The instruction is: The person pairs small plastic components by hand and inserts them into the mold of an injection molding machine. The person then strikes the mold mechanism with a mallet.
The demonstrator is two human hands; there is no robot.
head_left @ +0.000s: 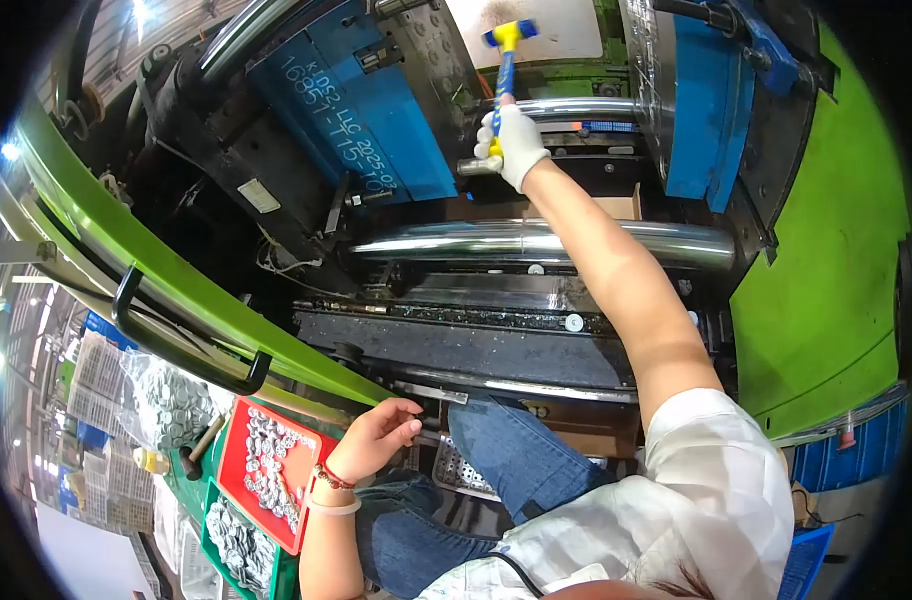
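My right hand [519, 145], in a white glove, is wrapped round the blue-and-yellow handle of a mallet [507, 75]. The mallet is raised upright inside the machine, its yellow head with blue faces at the top. On the left of it stands a blue mould half [356, 110] with white handwriting; another blue mould half [698, 100] is on the right. My left hand [378, 438] is bare, with a bracelet at the wrist. Its fingers are loosely curled, thumb apart, with nothing seen in them. It hovers above my knee, near the red tray [321, 447].
Polished steel bars [616, 243] cross the machine below my right forearm. A green door frame with a black handle [126, 300] curves along the left. A green tray [213, 550] of small metallic-looking parts, a hammer [204, 445] and a bag of parts [171, 405] lie at left.
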